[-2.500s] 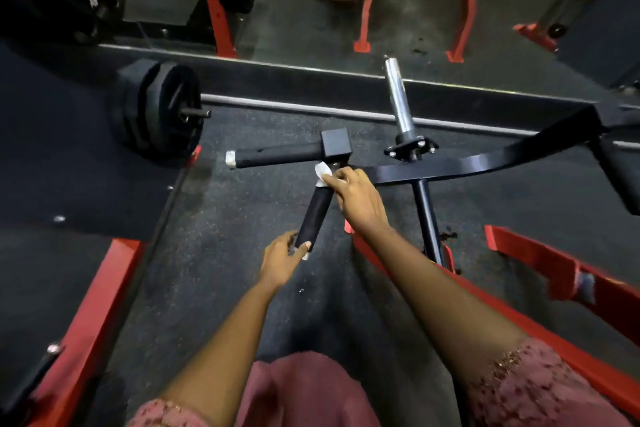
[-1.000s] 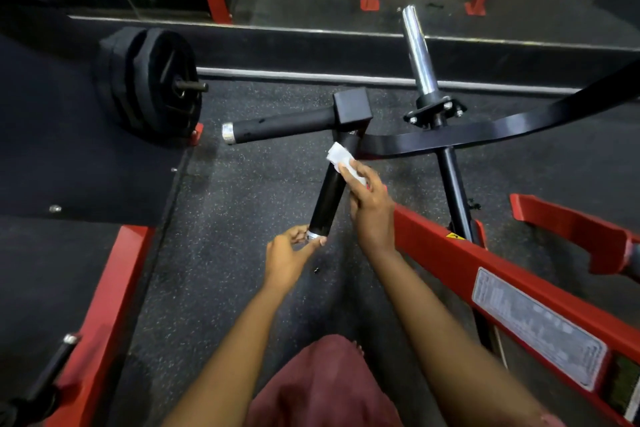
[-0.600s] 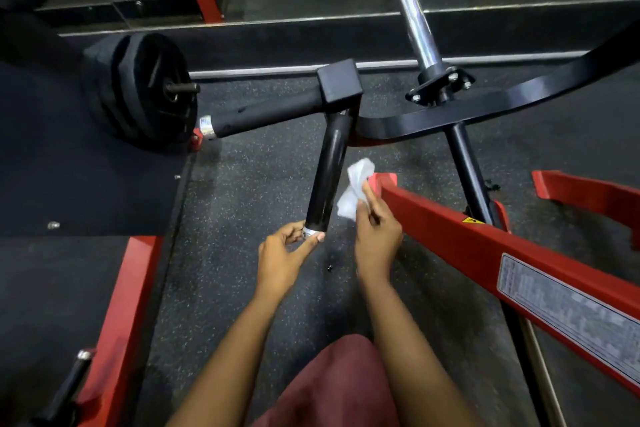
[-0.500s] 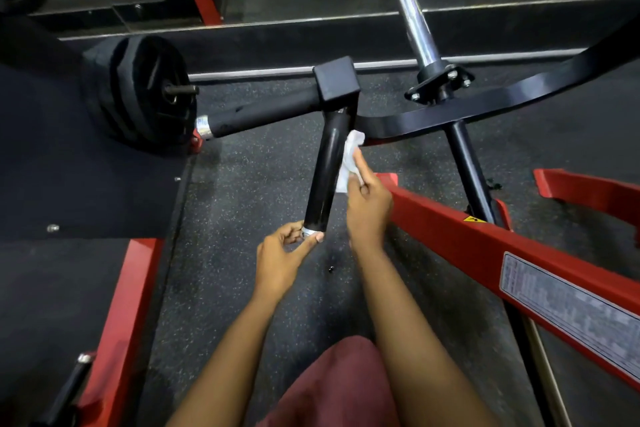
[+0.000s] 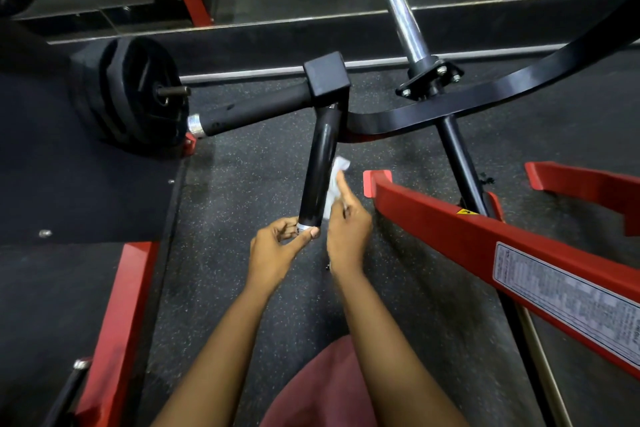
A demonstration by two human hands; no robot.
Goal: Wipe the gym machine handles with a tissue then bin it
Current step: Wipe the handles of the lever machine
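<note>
A black handle [image 5: 320, 163] slants down toward me from a square black joint [image 5: 326, 74]; a second black handle [image 5: 249, 113] runs left from that joint. My left hand [image 5: 280, 246] pinches the silver cap at the near handle's lower end. My right hand [image 5: 348, 222] holds a crumpled white tissue [image 5: 336, 177] against the right side of that handle's lower half, forefinger stretched up along it.
A curved black lever arm [image 5: 485, 97] with a chrome plate peg [image 5: 403, 15] runs right. Red frame rails [image 5: 450, 229] lie right and lower left [image 5: 117, 319]. Black weight plates [image 5: 135, 94] stand at left. A mirror lines the far wall over dark speckled rubber flooring.
My right hand has slid the tissue down the near handle, from its upper part to its lower half. My left hand has kept its pinch on the end cap.
</note>
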